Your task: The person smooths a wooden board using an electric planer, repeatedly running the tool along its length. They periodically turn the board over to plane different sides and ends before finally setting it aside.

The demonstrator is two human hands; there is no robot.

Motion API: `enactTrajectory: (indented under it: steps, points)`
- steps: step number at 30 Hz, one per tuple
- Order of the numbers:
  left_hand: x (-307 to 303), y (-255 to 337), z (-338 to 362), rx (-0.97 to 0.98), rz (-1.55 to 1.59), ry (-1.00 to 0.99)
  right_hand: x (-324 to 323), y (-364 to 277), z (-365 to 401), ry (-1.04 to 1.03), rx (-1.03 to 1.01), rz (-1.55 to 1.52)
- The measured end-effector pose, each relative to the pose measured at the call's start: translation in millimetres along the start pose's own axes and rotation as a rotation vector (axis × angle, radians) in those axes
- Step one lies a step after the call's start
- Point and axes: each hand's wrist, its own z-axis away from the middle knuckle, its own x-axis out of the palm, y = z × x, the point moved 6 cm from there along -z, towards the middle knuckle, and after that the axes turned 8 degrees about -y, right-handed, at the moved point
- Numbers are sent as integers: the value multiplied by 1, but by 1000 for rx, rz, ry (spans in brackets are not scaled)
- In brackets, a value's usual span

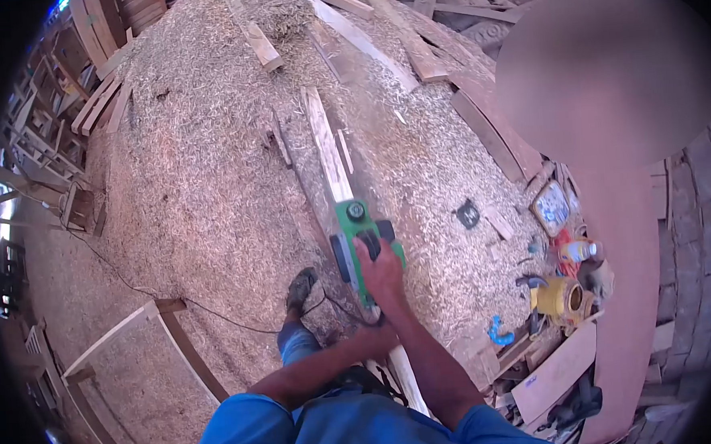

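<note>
A green electric planer (358,250) rests on a long narrow wooden board (325,147), which runs away from my body. My right hand (381,273) is wrapped round the planer's black rear handle. Close behind the tool, my left hand (375,341) lies low beside the board, partly under my right forearm; its fingers are hidden. The board shows again below my hands, near my body. A thin wood strip (345,152) lies just right of the board.
Wood shavings (199,150) cover the ground. A dark cord (224,319) trails left past a wooden frame (168,332). Planks (262,46) lie ahead. At right are a yellow container (554,298), a bottle (576,251) and a blue object (499,332). My foot (301,289) is left of the planer.
</note>
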Motion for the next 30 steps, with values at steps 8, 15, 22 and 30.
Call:
enactTrajectory:
  steps: [8,15,22,30]
  points:
    - [21,63,12,-9,-90,70,-23,23,71,-53,59,-51]
    - [-52,-26,13,-59,-173,109,6,-28,-62,71,-58,-3]
    - [-46,-27,10,151,-554,336,31,-88,-203,20,-39,-28]
    - [-33,-32,3,186,-643,410,44,-166,-322,-6,-34,-69]
